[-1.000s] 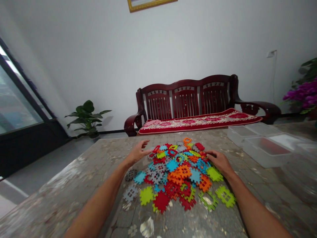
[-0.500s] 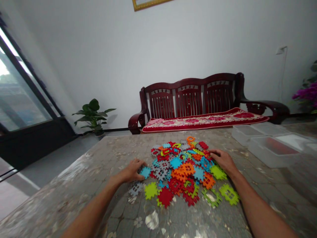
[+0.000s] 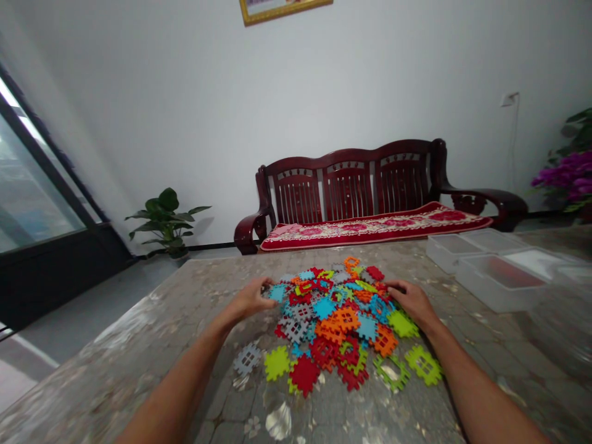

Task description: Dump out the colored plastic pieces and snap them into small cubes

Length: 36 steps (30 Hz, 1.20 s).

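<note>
A heap of flat interlocking puzzle tiles (image 3: 324, 308) with notched edges, in red, orange, blue, green and grey, lies on the table. At its left side my left hand (image 3: 252, 298) pinches a light blue tile (image 3: 278, 292) between thumb and fingers. My right hand (image 3: 412, 303) rests at the heap's right edge, fingers stretched toward red and orange pieces, apparently holding none. Close below it is a green tile (image 3: 402, 324). A grey window tile (image 3: 247, 359), a solid green tile (image 3: 277, 363) and a red tile (image 3: 304, 374) lie along the near left edge.
Clear plastic boxes (image 3: 502, 280) stand on the right of the patterned table (image 3: 152, 345). Behind the table is a dark red wooden bench (image 3: 346, 191) with a red floral cover. A potted plant (image 3: 169, 222) stands at the left, purple flowers (image 3: 567, 179) at the right.
My left hand has moved away from me along the heap's left side, carrying the light blue tile with it. My right hand stays by the right edge. The view has shifted slightly.
</note>
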Each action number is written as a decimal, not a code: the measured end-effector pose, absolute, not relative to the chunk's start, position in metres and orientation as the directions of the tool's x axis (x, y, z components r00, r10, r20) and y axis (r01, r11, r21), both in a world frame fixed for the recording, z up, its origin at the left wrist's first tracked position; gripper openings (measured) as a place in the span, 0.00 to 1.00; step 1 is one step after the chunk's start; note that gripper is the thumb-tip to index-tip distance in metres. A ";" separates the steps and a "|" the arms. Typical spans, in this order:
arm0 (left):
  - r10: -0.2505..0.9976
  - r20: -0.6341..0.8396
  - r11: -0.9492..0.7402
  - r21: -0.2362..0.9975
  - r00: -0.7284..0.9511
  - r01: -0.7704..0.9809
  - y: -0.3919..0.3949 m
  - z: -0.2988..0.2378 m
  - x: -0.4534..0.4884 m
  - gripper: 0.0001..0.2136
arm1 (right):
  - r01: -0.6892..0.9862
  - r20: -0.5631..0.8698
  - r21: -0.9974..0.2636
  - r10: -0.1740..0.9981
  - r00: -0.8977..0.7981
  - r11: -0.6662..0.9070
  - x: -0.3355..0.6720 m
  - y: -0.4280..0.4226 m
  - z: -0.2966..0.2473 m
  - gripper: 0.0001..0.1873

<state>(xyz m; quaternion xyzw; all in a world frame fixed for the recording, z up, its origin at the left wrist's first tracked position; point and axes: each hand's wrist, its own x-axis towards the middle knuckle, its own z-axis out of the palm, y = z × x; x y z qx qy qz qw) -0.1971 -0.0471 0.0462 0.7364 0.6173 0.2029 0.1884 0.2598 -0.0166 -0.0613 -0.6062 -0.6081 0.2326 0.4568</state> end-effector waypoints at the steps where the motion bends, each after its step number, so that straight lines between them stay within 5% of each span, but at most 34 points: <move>1: 0.984 0.093 -0.179 0.569 0.153 0.802 -0.041 0.051 -0.186 0.24 | 0.523 0.271 -0.838 0.950 0.153 0.155 0.260 -0.016 -0.062 0.20; 4: 0.971 0.176 -0.238 0.622 0.163 0.746 -0.030 0.063 -0.158 0.32 | 0.516 0.270 -0.842 0.951 0.151 0.157 0.260 -0.017 -0.062 0.19; 7: 0.964 0.192 -0.261 0.543 0.185 0.798 -0.037 0.066 -0.154 0.38 | 0.497 0.267 -0.852 0.952 0.148 0.161 0.259 -0.017 -0.062 0.19; 13: 0.958 -0.151 -0.192 0.285 0.242 0.939 -0.102 0.048 -0.205 0.40 | 0.530 0.296 -0.830 0.944 0.149 0.176 0.259 -0.016 -0.062 0.18; 17: 0.933 -0.291 -0.167 0.168 0.211 0.971 -0.138 0.040 -0.220 0.34 | 0.559 0.312 -0.808 0.940 0.141 0.184 0.260 -0.016 -0.062 0.17; 22: 0.945 -0.273 -0.146 0.147 0.182 0.978 -0.147 0.033 -0.216 0.22 | 0.563 0.297 -0.809 0.944 0.143 0.170 0.260 -0.017 -0.060 0.18; 26: 0.964 -0.216 -0.107 0.210 0.153 0.972 -0.136 0.035 -0.212 0.21 | 0.551 0.296 -0.817 0.944 0.146 0.171 0.259 -0.018 -0.058 0.19; 32: 0.988 0.103 -0.152 0.556 0.113 0.817 -0.102 0.063 -0.177 0.24 | 0.507 0.290 -0.847 0.939 0.185 0.161 0.257 -0.021 -0.057 0.20; 36: 0.980 0.155 -0.191 0.589 0.122 0.785 -0.095 0.068 -0.160 0.28 | 0.419 0.274 -0.894 0.932 0.239 0.156 0.259 -0.028 -0.053 0.26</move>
